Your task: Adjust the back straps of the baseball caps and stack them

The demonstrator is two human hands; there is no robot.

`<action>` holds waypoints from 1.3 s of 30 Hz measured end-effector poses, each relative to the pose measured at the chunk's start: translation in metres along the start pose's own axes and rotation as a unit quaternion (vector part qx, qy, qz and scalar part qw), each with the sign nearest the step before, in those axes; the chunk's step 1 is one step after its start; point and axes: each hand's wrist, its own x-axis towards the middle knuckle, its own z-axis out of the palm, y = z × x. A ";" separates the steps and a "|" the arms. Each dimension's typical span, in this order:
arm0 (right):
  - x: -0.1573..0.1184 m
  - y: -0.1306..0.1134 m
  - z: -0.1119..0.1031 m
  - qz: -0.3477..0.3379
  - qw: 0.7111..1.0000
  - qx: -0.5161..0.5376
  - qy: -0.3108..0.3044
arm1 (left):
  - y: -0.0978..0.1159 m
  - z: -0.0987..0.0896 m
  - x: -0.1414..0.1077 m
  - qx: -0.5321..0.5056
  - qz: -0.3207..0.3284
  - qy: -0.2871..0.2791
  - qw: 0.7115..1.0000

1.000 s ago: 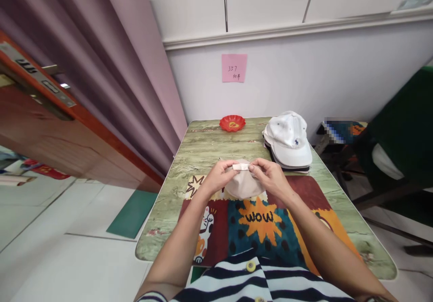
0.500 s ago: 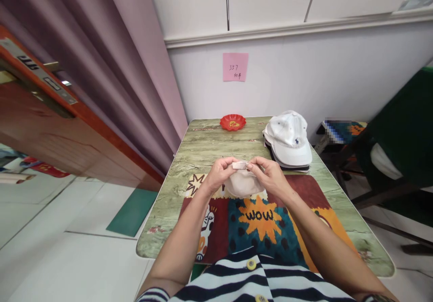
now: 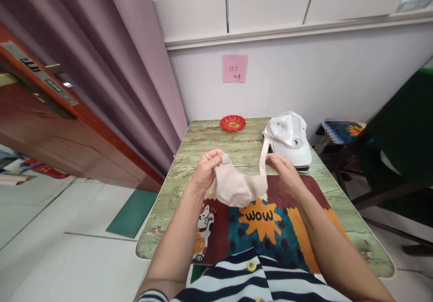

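A cream cloth piece [image 3: 232,187] is stretched between my hands above the patterned mat. It has a rounded, cup-like part and a long narrow strap; its exact kind is not clear. My left hand [image 3: 205,169] is closed, pinching its left end beside a small pale tab [image 3: 225,158]. At the strap's side, my right hand [image 3: 284,169] has its fingers curled, with the fingertips against the strap [image 3: 263,160], which rises free past them. A stack of caps with a white cap [image 3: 289,130] on top stands just beyond my right hand.
A red scalloped dish [image 3: 232,123] sits at the back of the wood-print table [image 3: 162,221]. The mat [image 3: 264,239] lies under my hands. A pink note [image 3: 235,68] is on the wall. To the left is a door [image 3: 50,126]; to the right, a dark green chair [image 3: 402,144].
My hands have moved apart, left hand leftward and right hand rightward. The cloth piece's ends, held together before, are now separated, and its rounded part and strap are spread into view.
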 end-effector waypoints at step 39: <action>-0.021 0.083 0.035 0.312 0.888 0.336 -0.044 | -0.040 -0.118 -0.013 -0.153 -0.007 0.288 0.945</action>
